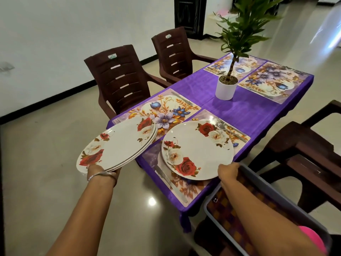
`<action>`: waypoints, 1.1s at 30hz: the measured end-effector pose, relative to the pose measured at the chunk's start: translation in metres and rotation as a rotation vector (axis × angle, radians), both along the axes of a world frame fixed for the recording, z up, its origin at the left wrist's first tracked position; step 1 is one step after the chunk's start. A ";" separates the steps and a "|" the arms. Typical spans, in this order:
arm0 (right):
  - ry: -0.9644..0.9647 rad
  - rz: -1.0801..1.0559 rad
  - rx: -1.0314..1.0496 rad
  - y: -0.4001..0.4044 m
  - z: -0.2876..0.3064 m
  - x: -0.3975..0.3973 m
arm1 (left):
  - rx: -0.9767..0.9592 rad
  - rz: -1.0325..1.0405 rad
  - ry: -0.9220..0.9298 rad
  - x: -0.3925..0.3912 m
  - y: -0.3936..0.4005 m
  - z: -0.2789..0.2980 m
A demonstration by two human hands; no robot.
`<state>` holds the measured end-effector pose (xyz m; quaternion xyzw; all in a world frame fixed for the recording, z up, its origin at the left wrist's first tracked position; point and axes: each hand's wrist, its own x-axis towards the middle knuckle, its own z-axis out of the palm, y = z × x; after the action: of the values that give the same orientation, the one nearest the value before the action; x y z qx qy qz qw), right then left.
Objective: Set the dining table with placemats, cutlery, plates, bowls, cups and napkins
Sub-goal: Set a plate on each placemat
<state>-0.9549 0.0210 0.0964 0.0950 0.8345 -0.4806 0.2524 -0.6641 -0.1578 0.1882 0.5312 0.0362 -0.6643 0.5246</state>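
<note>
Plates going out, one place laid.

My left hand grips the glossy rose-print plate stack, tilted over the table's near corner just left of the bare floral placemat ahead; that hand is nearer. Right, a round plate lies on its mat, my right hand at its rim, grasp unclear.
</note>
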 end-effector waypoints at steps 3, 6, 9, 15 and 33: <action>0.004 0.032 0.114 0.000 -0.001 -0.003 | 0.026 0.012 -0.012 0.005 -0.002 0.000; -0.002 0.050 0.185 0.000 -0.003 -0.005 | 0.038 0.010 -0.025 0.004 -0.004 0.000; 0.002 0.078 0.200 0.000 -0.005 -0.007 | 0.046 0.020 -0.021 0.004 -0.004 0.000; 0.013 0.101 0.245 -0.002 -0.005 -0.008 | 0.048 0.000 -0.055 -0.009 0.003 0.005; 0.244 0.113 0.415 -0.018 0.005 0.001 | 0.048 -0.105 -0.056 -0.014 -0.008 -0.003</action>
<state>-0.9542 0.0027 0.1009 0.0394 0.9436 -0.2918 0.1514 -0.6781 -0.1662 0.1849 0.5631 0.0092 -0.6749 0.4769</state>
